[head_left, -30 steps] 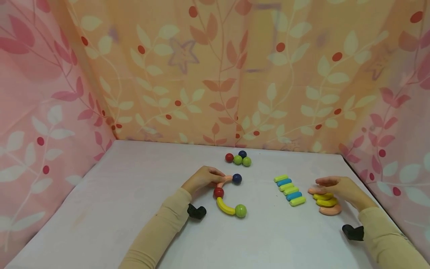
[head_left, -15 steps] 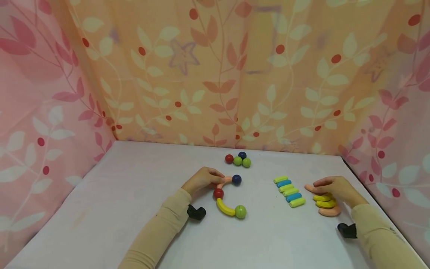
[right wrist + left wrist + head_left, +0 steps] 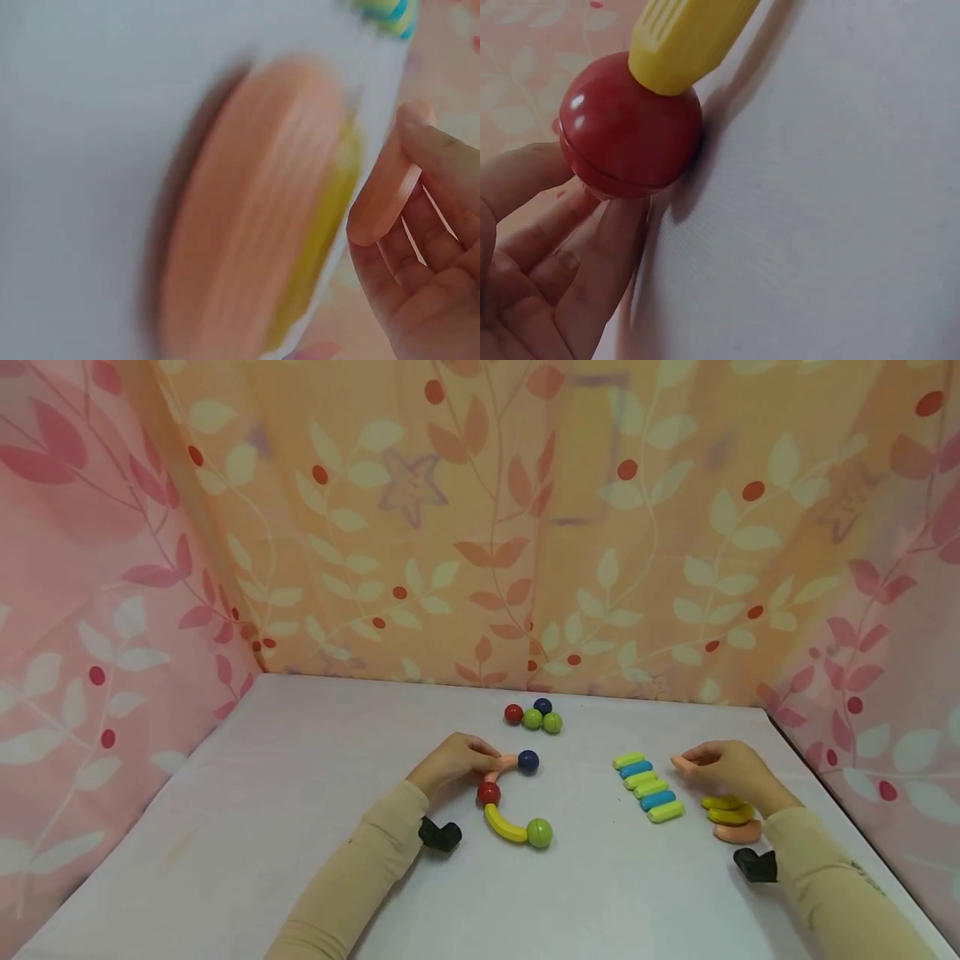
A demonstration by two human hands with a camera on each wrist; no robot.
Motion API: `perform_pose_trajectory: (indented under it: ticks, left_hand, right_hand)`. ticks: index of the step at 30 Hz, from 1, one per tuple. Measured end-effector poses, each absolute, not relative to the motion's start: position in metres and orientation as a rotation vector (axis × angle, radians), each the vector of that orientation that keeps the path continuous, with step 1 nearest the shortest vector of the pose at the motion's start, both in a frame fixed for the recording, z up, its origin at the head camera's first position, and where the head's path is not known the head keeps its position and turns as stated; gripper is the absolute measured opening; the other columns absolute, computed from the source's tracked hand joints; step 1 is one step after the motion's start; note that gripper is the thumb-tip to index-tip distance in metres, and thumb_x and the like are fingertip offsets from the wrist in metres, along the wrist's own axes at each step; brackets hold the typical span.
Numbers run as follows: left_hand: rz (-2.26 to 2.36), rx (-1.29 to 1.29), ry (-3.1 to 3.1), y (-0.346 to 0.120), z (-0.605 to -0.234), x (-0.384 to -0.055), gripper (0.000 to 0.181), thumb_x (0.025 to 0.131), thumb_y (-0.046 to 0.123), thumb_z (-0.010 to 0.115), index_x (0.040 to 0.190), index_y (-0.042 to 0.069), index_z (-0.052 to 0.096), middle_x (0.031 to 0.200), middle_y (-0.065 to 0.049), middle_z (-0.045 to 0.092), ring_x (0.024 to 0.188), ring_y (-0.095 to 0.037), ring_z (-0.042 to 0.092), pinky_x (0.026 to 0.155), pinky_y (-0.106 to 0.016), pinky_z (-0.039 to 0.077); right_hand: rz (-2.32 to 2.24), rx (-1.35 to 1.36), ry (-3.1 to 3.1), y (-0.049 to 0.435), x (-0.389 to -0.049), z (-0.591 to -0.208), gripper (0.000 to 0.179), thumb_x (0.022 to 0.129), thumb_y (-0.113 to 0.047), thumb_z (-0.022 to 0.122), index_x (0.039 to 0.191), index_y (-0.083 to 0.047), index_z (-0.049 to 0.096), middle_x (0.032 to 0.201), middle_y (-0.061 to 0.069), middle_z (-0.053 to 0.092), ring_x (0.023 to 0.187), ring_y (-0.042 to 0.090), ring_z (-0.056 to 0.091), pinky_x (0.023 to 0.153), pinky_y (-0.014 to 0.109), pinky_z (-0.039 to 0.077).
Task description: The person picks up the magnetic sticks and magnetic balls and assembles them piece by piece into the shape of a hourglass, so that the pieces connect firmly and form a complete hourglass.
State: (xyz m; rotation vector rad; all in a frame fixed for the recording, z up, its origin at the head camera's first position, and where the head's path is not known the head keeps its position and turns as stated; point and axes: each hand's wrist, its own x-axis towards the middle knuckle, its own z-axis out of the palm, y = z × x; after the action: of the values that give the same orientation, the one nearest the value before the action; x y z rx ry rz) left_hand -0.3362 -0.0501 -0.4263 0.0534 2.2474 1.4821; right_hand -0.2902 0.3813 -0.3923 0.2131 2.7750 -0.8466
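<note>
My left hand (image 3: 457, 762) pinches a curved orange rod (image 3: 507, 763) in a chain of toy pieces on the table. The chain has a dark blue ball (image 3: 528, 762) at its far end, then that rod, a red ball (image 3: 488, 793), a curved yellow rod (image 3: 504, 824) and a green ball (image 3: 539, 833). In the left wrist view, the red ball (image 3: 630, 127) hides most of the pinched rod. My right hand (image 3: 737, 772) holds another curved orange rod (image 3: 386, 195) between thumb and fingers, left of and beyond the curved pieces at the right.
Curved yellow rods (image 3: 729, 816) and an orange one (image 3: 738, 832) lie at the right. Short straight green and blue rods (image 3: 646, 786) form a slanting row left of my right hand. Several loose balls (image 3: 532, 718) sit at the back. Patterned curtains (image 3: 480, 527) enclose the table (image 3: 300, 727).
My right hand has taken the far curved orange rod from the group at the right and moved it left. My left hand has stayed on the chain.
</note>
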Motion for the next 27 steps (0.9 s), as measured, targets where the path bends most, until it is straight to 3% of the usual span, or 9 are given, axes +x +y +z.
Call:
perform_pose_trajectory:
  ticks: [7,10,12,16,22,27]
  left_hand:
    - [1.409,0.037,2.294,-0.051,-0.422,-0.335,0.026,0.083,0.028,0.08,0.102,0.01,0.075,0.098,-0.005,0.07,0.086,-0.018,0.063,0.076,-0.024,0.055]
    - [1.39,0.057,2.32,-0.047,-0.422,-0.336,0.031,0.081,0.034,0.082,0.103,0.013,0.076,0.101,-0.003,0.069,0.09,-0.018,0.06,0.076,-0.024,0.05]
    - [1.388,0.05,2.325,-0.043,-0.422,-0.336,0.032,0.08,0.035,0.083,0.103,0.013,0.077,0.101,-0.004,0.069,0.091,-0.019,0.059,0.075,-0.024,0.049]
    - [1.371,-0.019,2.334,-0.038,-0.423,-0.335,0.029,0.08,0.036,0.083,0.099,0.014,0.078,0.098,-0.004,0.068,0.089,-0.02,0.058,0.07,-0.023,0.047]
    - [1.42,-0.026,2.324,-0.039,-0.424,-0.333,0.026,0.082,0.031,0.082,0.1,0.012,0.078,0.092,-0.003,0.067,0.079,-0.016,0.058,0.063,-0.02,0.05]
    - [1.469,0.025,2.307,-0.042,-0.426,-0.332,0.028,0.083,0.028,0.081,0.104,0.01,0.078,0.092,-0.003,0.067,0.075,-0.013,0.057,0.06,-0.018,0.052]
  right_hand:
    - [-1.141,0.069,2.658,0.332,-0.284,-0.386,0.066,0.094,-0.052,0.062,0.14,-0.006,0.053,0.144,0.023,0.053,0.131,0.042,0.045,0.105,0.068,0.034]
    - [-1.185,-0.019,2.633,0.31,-0.287,-0.388,0.067,0.096,-0.053,0.058,0.14,-0.003,0.052,0.139,0.02,0.057,0.125,0.036,0.051,0.105,0.06,0.041]
    - [-1.209,-0.058,2.612,0.295,-0.29,-0.391,0.064,0.098,-0.051,0.057,0.139,-0.001,0.053,0.131,0.019,0.062,0.117,0.03,0.055,0.1,0.049,0.047]
    - [-1.245,-0.049,2.574,0.27,-0.296,-0.397,0.058,0.098,-0.047,0.058,0.135,-0.002,0.057,0.119,0.016,0.066,0.105,0.024,0.055,0.088,0.034,0.047]
    - [-1.249,0.057,2.561,0.243,-0.304,-0.403,0.05,0.098,-0.035,0.062,0.133,0.001,0.06,0.135,0.019,0.06,0.111,0.024,0.054,0.088,0.031,0.049]
    - [-1.29,0.12,2.488,0.226,-0.308,-0.408,0.042,0.099,-0.026,0.062,0.13,0.002,0.062,0.125,0.016,0.065,0.095,0.017,0.058,0.076,0.024,0.053]
